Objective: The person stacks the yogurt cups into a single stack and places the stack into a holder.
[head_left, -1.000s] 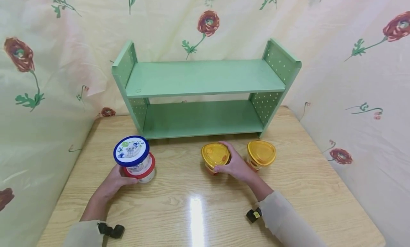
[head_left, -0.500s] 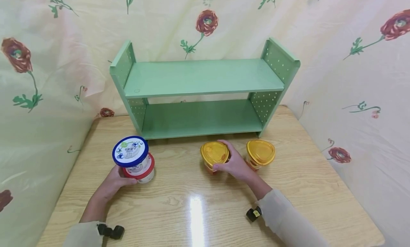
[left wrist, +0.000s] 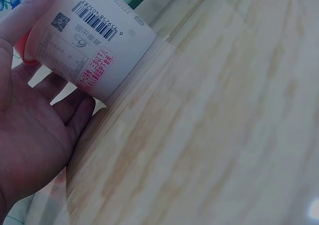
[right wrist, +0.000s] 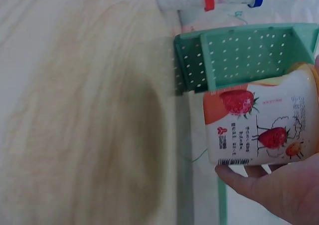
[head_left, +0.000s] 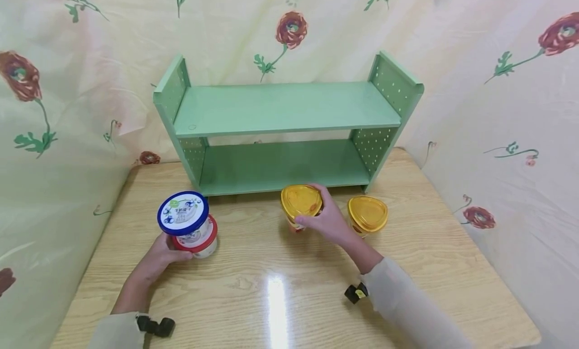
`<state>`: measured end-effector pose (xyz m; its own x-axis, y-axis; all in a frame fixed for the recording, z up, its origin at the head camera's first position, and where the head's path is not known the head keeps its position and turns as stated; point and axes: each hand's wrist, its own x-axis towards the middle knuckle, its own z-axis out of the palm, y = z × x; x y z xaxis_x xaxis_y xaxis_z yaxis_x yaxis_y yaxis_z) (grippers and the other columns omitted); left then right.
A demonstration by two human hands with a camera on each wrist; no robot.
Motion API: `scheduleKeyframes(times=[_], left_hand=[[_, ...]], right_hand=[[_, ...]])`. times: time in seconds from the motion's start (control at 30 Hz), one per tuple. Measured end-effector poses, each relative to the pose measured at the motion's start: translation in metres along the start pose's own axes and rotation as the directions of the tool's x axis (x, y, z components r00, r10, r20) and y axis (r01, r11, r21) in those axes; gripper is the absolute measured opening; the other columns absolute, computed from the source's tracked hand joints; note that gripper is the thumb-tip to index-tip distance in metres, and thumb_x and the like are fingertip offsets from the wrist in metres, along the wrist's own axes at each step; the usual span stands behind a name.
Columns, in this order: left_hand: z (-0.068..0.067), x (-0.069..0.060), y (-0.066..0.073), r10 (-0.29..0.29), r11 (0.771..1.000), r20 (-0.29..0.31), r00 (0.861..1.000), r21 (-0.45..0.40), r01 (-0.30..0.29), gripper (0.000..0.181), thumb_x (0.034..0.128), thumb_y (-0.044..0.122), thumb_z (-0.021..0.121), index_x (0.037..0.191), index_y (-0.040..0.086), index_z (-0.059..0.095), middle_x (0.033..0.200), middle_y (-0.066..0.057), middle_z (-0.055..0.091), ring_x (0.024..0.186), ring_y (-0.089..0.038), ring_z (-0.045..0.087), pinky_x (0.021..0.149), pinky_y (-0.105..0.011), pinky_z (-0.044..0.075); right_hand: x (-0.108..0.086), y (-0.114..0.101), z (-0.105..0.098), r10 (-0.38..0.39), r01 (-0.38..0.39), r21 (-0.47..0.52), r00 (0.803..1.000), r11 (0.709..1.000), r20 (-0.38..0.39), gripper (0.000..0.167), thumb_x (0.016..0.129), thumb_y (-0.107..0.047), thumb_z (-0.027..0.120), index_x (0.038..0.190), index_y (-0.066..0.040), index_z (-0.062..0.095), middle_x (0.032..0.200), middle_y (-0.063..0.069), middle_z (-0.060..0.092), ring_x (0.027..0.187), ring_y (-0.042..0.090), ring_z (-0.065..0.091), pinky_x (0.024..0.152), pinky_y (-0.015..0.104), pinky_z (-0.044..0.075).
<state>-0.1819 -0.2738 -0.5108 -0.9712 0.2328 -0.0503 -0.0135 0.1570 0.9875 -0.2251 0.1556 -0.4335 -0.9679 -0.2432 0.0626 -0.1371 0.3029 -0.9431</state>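
In the head view my left hand (head_left: 156,261) curls round a white tub with a red lid (head_left: 210,246). A tub with a blue lid (head_left: 183,213) stands on top of it. The left wrist view shows the lower tub's printed side with a barcode (left wrist: 94,23), its base at the table surface. My right hand (head_left: 332,223) grips a yogurt tub with a yellow lid (head_left: 300,200), fingers and thumb round its sides. Strawberries are printed on that tub (right wrist: 259,125) in the right wrist view, where it is held off the table. A second yellow-lidded tub (head_left: 368,214) stands to its right.
A green two-tier shelf (head_left: 289,107) with perforated sides stands at the back of the wooden table (head_left: 226,298). Flower-patterned cloth (head_left: 497,112) hangs behind and on both sides.
My right hand has lifted its yellow-lidded tub off the table and moved it slightly toward the shelf. The left hand and its stacked tubs have stayed in place.
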Motion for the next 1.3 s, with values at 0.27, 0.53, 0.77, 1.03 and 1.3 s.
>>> scheduleKeyframes(times=[0.27,0.53,0.77,1.03,1.3], left_hand=[[-0.001,0.0,0.0,0.008,1.0,0.006,1.0,-0.006,-0.008,0.105,0.0807,0.008,0.081,0.16,0.025,0.015,0.16,-0.013,0.026,0.142,-0.031,0.028,0.098,-0.014,0.04],[-0.003,0.0,-0.001,0.006,1.0,0.01,1.0,0.001,-0.006,0.105,0.0808,0.008,0.081,0.161,0.024,0.015,0.161,-0.014,0.026,0.142,-0.032,0.028,0.098,-0.013,0.039],[-0.003,-0.001,-0.001,0.002,1.0,0.01,1.0,0.0,-0.002,0.105,0.081,0.008,0.081,0.161,0.023,0.015,0.161,-0.015,0.025,0.142,-0.033,0.028,0.097,-0.012,0.039],[-0.004,-0.002,0.001,0.0,1.0,0.02,1.0,0.02,0.0,0.105,0.0815,0.008,0.08,0.161,0.019,0.013,0.161,-0.018,0.023,0.143,-0.038,0.025,0.097,-0.012,0.037],[-0.003,-0.004,0.003,0.003,1.0,0.017,1.0,0.024,-0.003,0.103,0.0808,0.008,0.079,0.16,0.018,0.016,0.159,-0.015,0.028,0.141,-0.029,0.03,0.098,-0.013,0.037]], right_hand=[[0.006,-0.028,0.01,-0.006,0.006,-0.014,1.0,1.0,0.007,0.097,0.074,-0.03,0.091,0.151,-0.018,0.034,0.136,0.014,0.048,0.118,0.031,0.056,0.095,0.043,0.052],[0.015,-0.058,0.028,-0.05,0.05,0.028,0.999,0.998,0.018,0.094,0.076,-0.029,0.09,0.151,-0.017,0.034,0.133,0.011,0.049,0.113,0.028,0.058,0.091,0.038,0.055],[0.022,-0.089,0.046,-0.103,0.102,0.032,0.994,0.994,0.035,0.093,0.076,-0.031,0.09,0.15,-0.018,0.035,0.13,0.008,0.051,0.109,0.025,0.06,0.087,0.036,0.057],[0.031,-0.121,0.068,-0.136,0.138,-0.034,0.989,0.99,0.064,0.091,0.076,-0.036,0.09,0.148,-0.023,0.036,0.127,0.004,0.055,0.104,0.021,0.061,0.08,0.033,0.058],[0.041,-0.146,0.093,-0.121,0.127,-0.078,0.989,0.989,0.081,0.092,0.075,-0.044,0.089,0.148,-0.027,0.037,0.126,0.002,0.056,0.101,0.019,0.061,0.075,0.029,0.058]])
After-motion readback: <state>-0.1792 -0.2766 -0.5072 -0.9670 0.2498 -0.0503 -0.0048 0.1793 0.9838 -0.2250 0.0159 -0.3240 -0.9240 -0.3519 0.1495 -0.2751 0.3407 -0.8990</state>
